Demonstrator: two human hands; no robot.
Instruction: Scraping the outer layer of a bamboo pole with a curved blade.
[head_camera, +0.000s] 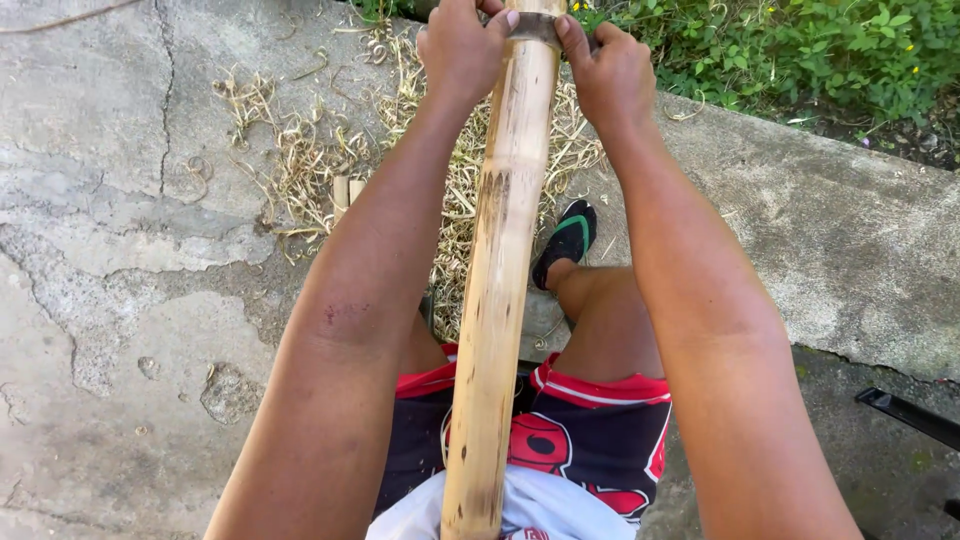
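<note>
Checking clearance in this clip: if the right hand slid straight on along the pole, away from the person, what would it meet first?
Likely the green plants beyond the concrete edge; the right hand grips a blade across the bamboo pole, though depth is unclear.

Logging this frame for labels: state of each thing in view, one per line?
Long pale bamboo pole: tilted away from the person, bark scraped, dark streaks.
Dark metal blade: laid across the pole's far end, gripped at both ends.
Left hand: closed on blade.
Right hand: closed on blade.
Dry straw-coloured shavings: scattered on cracked concrete.
Black sandal: worn on foot.

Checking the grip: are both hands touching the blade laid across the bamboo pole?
Touching. Head view: left hand and right hand grip the blade.
</note>
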